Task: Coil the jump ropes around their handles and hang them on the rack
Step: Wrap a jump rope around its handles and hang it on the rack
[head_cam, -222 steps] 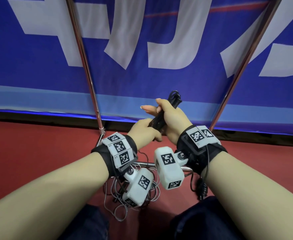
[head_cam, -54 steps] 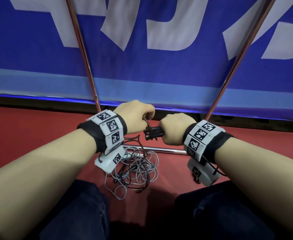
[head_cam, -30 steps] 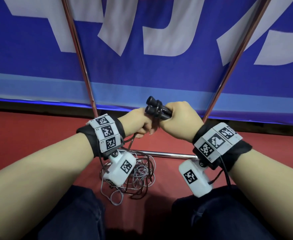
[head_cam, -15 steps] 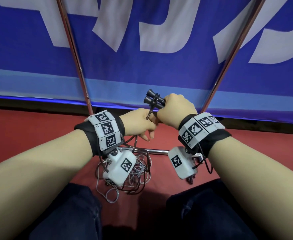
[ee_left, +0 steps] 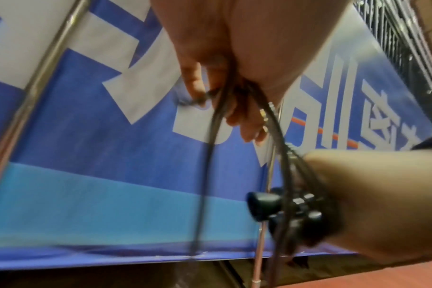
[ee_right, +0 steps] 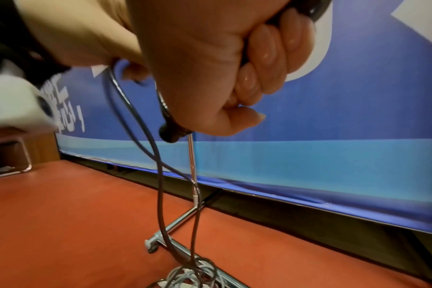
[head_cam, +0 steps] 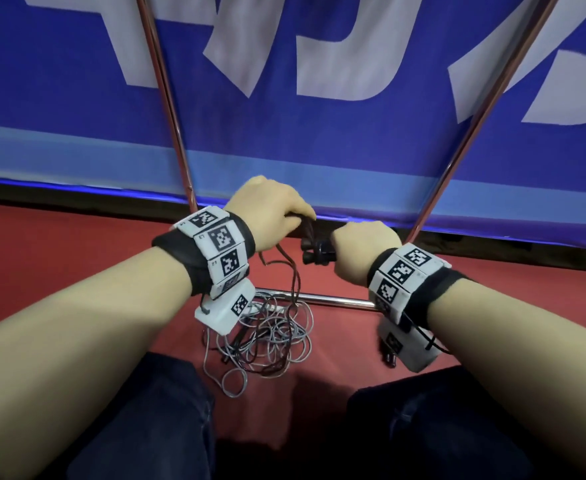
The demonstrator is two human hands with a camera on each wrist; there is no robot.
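My right hand grips the two black jump-rope handles together, their ends pointing left; in the left wrist view the handle ends show with dark cord looped over them. My left hand is raised just left of them and pinches the dark rope cord, which hangs to a tangled pile of dark and grey ropes on the red floor. The right wrist view shows my right hand's fingers curled round the handles and the cord dropping to the pile.
The chrome rack has two slanted uprights and a low crossbar just beyond the rope pile. A blue banner stands behind it. My dark-trousered knees are at the bottom of the head view.
The right hand has lowered the handles and turned them to lie level. The left hand has lifted above them, carrying the cord over for another turn.
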